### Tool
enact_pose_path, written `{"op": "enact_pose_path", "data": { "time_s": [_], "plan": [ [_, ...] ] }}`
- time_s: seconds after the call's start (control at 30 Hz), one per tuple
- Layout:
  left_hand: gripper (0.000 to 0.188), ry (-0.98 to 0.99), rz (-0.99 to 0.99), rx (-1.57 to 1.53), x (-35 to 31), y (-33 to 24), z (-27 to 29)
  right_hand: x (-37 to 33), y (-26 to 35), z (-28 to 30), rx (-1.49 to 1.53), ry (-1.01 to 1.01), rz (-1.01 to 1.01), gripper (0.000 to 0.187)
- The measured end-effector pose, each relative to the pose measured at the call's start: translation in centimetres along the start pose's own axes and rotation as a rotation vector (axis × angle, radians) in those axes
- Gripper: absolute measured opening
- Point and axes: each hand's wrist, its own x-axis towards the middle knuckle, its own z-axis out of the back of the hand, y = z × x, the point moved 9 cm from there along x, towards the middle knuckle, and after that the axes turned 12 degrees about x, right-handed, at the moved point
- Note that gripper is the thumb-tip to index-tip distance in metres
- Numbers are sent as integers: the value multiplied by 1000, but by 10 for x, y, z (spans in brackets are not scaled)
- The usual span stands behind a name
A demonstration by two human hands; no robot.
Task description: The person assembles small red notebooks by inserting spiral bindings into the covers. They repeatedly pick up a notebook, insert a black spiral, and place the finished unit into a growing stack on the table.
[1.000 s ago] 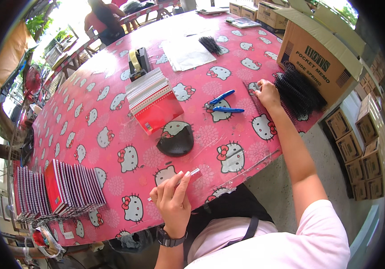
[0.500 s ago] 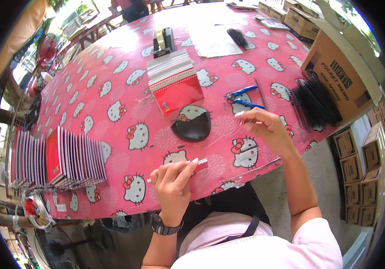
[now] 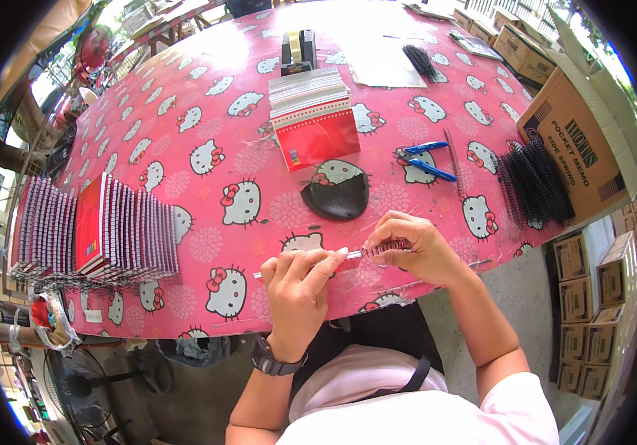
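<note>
Our left hand (image 3: 297, 285) grips a thin red-and-white paper booklet (image 3: 355, 255) edge-on near the front of the pink patterned table (image 3: 274, 174), presumably to steady it. Our right hand (image 3: 418, 251) pinches a dark, slender spiral coil (image 3: 389, 245) at the booklet's right end, seemingly keeping both in line; whether they touch, we cannot tell. Blue-handled cutters (image 3: 434, 170) and heaped black coils (image 3: 537, 182) lie to the right, probably for easy reach.
</note>
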Motion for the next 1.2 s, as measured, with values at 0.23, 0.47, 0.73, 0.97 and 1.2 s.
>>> {"op": "enact_pose_path", "data": {
  "time_s": [0.23,0.47,0.73,0.97,1.2],
  "plan": [
    [35,26,-18,-22,1,1,0,3,5,-2,-51,55,21,17],
    [34,58,-3,-2,0,0,-1,0,2,-9,-162,176,-8,22],
    [22,43,85,68,14,-16,0,0,17,-9,-256,189,84,28],
    [25,79,37,5,9,-14,-5,8,7,-5,-100,162,-116,40],
    [17,176,23,-26,10,-15,-12,37,-43,43,-591,-147,-330,72]
  ]
}}
